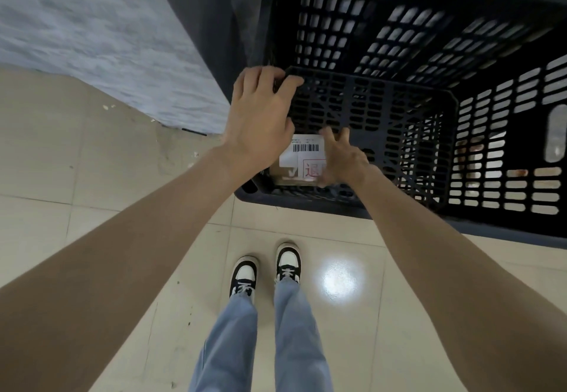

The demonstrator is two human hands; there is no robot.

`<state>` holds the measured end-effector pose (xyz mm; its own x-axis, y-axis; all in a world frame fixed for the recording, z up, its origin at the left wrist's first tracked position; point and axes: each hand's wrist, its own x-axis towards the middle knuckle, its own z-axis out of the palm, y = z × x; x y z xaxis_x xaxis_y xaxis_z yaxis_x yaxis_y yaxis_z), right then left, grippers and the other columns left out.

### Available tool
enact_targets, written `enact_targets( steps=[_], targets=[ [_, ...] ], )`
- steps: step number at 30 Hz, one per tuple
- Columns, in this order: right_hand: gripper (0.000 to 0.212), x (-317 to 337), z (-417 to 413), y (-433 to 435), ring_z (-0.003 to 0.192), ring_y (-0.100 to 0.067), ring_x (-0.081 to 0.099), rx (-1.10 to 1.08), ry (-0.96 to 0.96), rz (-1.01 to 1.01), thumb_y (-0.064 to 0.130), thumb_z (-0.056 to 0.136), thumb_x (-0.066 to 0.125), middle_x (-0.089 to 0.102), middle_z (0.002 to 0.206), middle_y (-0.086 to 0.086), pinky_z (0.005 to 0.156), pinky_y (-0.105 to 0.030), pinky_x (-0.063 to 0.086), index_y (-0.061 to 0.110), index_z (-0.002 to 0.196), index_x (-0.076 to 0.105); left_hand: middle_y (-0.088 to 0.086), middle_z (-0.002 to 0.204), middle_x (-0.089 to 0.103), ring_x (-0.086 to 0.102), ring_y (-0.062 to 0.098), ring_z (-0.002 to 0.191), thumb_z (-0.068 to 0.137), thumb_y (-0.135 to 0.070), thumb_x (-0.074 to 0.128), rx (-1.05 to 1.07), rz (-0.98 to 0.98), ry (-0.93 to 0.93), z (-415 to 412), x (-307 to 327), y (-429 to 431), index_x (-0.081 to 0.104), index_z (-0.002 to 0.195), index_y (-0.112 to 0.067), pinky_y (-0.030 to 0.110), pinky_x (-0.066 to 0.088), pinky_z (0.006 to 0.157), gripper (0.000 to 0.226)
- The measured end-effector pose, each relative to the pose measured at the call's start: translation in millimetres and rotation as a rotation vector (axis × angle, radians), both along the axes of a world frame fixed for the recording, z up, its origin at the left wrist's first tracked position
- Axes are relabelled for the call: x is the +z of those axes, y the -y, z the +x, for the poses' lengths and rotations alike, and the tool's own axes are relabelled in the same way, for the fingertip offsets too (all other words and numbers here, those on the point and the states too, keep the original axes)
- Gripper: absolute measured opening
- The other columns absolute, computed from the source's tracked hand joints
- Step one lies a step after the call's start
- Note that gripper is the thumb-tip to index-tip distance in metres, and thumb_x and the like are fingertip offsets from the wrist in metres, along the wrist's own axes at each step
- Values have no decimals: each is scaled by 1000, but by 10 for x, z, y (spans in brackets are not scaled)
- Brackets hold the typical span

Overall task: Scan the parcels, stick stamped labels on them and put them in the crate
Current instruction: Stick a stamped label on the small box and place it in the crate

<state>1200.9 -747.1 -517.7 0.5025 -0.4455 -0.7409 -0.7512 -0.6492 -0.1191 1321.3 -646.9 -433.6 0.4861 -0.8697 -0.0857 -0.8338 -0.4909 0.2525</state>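
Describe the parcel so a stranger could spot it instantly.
Find the black slotted crate on the tiled floor. In its near left corner, between the left hand and right hand, is a brown parcel. Its white barcode label and red stamp set it apart.

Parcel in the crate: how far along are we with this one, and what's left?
Done: the parcel carries a barcode label and a red-stamped label and lies in the near left corner of the crate. In hand: the right hand touches its right edge, fingers spread; the left hand hovers open above. Left: withdrawing both hands. No other parcels are in view, so the remaining count cannot be told.
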Motion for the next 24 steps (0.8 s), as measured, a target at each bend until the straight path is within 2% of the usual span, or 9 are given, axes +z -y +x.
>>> enact_targets(
  steps=[3,6,11,16,19,24],
  targets=[
    [91,-36,13,-42,110,-45,55,-31,6,52,17,70,80,16,145,-22,88,-45,46,14,137,20,10,135,43,33,30,130,84,-14,52,-18,10,0,-18,-37,42,41,139,-15,43,18,115,55],
    [95,-72,36,-72,111,-43,54,-17,-1,78,12,67,82,16,144,-21,89,-44,47,14,139,20,10,135,43,32,30,130,85,-13,52,-20,12,-1,-13,-75,53,41,139,-16,43,17,116,56],
    [97,-130,48,-79,115,-42,51,-37,-42,141,8,69,80,17,142,-19,94,-47,48,16,142,17,10,137,42,30,29,133,86,-12,51,-35,19,15,-27,-132,8,40,140,-17,40,4,119,55],
    [89,-201,19,-66,114,-40,53,-29,-85,213,10,76,74,23,141,-14,96,-50,46,20,146,18,11,135,44,31,29,133,87,-11,50,-27,12,15,-50,-134,-6,41,140,-16,41,2,120,54],
    [85,-216,11,-55,121,-38,48,-45,-75,238,15,79,71,23,143,-12,99,-48,43,23,146,19,12,134,45,31,29,132,86,-10,51,-30,11,7,-59,-127,-13,43,139,-15,42,1,120,54],
    [84,-45,12,-46,124,-36,44,-99,28,194,16,80,70,25,145,-13,101,-46,42,18,148,20,11,135,44,30,28,133,86,-11,52,-51,33,3,-100,-40,-48,41,139,-16,40,-1,120,55]
  ],
)
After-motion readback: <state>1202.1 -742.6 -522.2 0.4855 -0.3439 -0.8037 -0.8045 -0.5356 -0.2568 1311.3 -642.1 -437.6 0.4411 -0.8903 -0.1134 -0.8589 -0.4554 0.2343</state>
